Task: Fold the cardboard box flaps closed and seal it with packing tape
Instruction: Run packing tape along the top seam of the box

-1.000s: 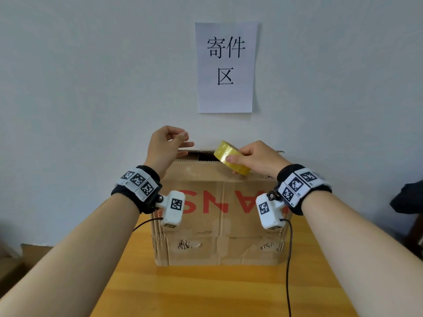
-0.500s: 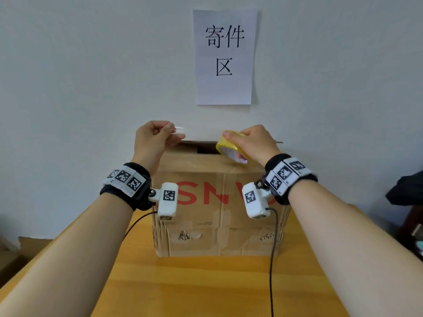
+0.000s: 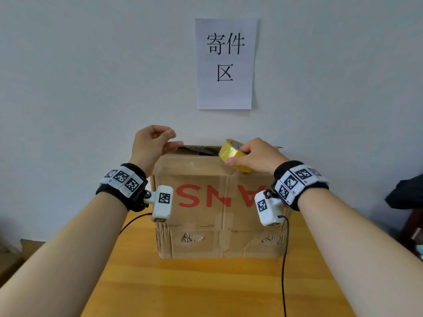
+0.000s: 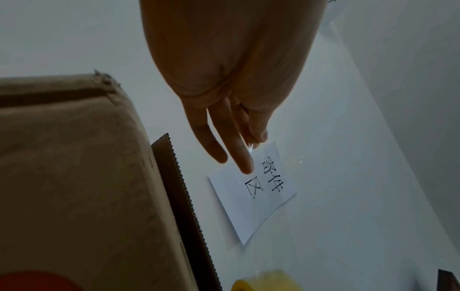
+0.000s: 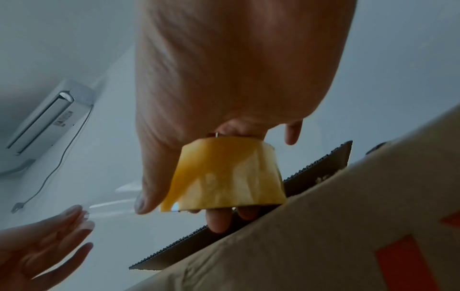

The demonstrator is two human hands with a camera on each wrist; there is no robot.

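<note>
Cardboard box [image 3: 219, 202] sits on wooden table [image 3: 206, 287], back edge near the white wall [image 3: 91, 76]. Red letters on its front face read upside down. Top not sealed: a gap shows between the flaps [image 3: 201, 150] at the top edge, corrugated edge visible in both wrist views.

R hand [image 3: 254, 156] is above the box's top front edge, right of centre. Fingers wrapped around a yellow tape roll [image 3: 233, 154]: thumb on the outer face, fingers through/under the core per right wrist view. Roll is tilted, lower edge at or just over the box's top front edge; contact w/ cardboard, can't tell.

L hand [image 3: 151, 145] is above the top left corner of the box. Thumb + index tip pinched narrow on the free end of a clear tape strip [image 5: 109, 206]; other fingers extended loosely. Strip runs from the roll to the L fingertips, seen as a thin glint in the right wrist view, barely visible from the head cam.

Both wrists carry black bands w/ marker tags + white camera modules. Paper sign [image 3: 225, 62] w/ black characters is on the wall above the box. AC unit [image 5: 47, 116] visible high up in the right wrist view.
</note>
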